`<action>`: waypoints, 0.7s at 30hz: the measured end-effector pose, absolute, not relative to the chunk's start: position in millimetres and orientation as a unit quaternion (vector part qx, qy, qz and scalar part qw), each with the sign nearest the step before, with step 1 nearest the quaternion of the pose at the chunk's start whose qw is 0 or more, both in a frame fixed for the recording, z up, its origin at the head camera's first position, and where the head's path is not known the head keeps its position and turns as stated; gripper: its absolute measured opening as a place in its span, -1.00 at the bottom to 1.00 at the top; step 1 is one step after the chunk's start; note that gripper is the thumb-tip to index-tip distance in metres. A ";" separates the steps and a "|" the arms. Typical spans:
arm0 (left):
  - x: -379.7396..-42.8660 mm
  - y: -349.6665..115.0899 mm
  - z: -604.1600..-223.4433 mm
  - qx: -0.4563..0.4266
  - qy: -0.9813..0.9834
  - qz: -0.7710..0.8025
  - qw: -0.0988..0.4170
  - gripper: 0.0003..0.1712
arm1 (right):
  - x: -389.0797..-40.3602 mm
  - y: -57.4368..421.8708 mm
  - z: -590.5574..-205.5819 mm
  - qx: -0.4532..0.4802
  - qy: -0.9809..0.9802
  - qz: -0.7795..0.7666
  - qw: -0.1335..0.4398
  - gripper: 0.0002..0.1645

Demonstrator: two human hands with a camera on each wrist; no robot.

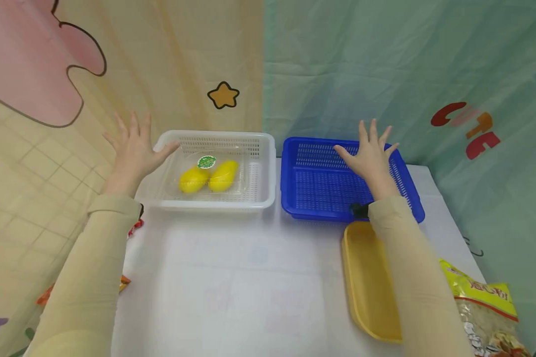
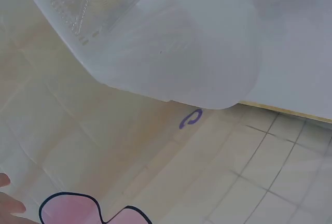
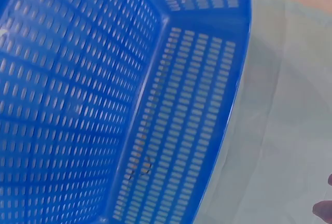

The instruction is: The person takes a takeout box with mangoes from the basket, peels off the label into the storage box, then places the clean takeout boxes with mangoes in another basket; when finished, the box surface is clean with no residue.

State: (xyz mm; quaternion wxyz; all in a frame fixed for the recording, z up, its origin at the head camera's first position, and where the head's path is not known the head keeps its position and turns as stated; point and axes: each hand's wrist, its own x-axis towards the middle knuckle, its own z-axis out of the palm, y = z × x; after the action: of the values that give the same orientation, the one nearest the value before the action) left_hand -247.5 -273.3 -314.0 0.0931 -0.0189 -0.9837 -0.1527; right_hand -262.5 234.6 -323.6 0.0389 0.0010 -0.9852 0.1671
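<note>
My left hand (image 1: 134, 153) is held up with spread fingers at the left end of a white basket (image 1: 264, 171), holding nothing. Inside that basket lies a clear plastic clamshell box (image 1: 207, 184) with a green label and two yellow mangoes (image 1: 224, 176). Fingers apart, my right hand (image 1: 369, 157) hovers over a blue basket (image 1: 321, 191), also with nothing in it. The left wrist view catches only fingertips (image 2: 9, 206) at its lower left edge. Part of a fingertip (image 3: 324, 209) shows at the right edge of the right wrist view.
A yellow tray (image 1: 366, 277) lies partly under my right forearm. To the right is a yellow-topped food bag (image 1: 484, 307). Red and orange wrappers (image 1: 124, 282) peek out beside my left sleeve. Printed curtains (image 1: 339, 64) stand behind the white tabletop (image 1: 232, 277).
</note>
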 end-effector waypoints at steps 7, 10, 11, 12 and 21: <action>-243.5 -279.1 -318.3 -0.022 -0.977 -0.189 0.101 0.15 | -262.1 209.9 -326.5 0.029 -0.984 0.171 0.042 0.17; -240.7 -283.1 -323.4 -0.019 -0.970 -0.219 0.100 0.10 | -262.6 196.8 -328.8 0.042 -0.984 0.170 0.039 0.15; -239.7 -284.9 -325.4 -0.017 -0.968 -0.229 0.099 0.08 | -262.8 191.3 -330.0 0.048 -0.983 0.172 0.036 0.15; -238.5 -286.7 -327.5 -0.015 -0.966 -0.237 0.098 0.06 | -263.1 185.3 -331.4 0.052 -0.983 0.174 0.030 0.15; -232.1 -300.9 -348.4 0.004 -0.957 -0.283 0.068 0.02 | -264.0 112.6 -348.0 0.095 -0.967 0.233 -0.027 0.09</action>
State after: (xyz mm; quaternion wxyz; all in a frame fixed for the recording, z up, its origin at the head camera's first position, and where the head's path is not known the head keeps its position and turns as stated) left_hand -232.1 -300.9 -348.4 0.0677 0.0042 -0.9568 -0.2826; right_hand -264.0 112.6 -348.0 -0.0274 0.0949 -0.9675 0.2329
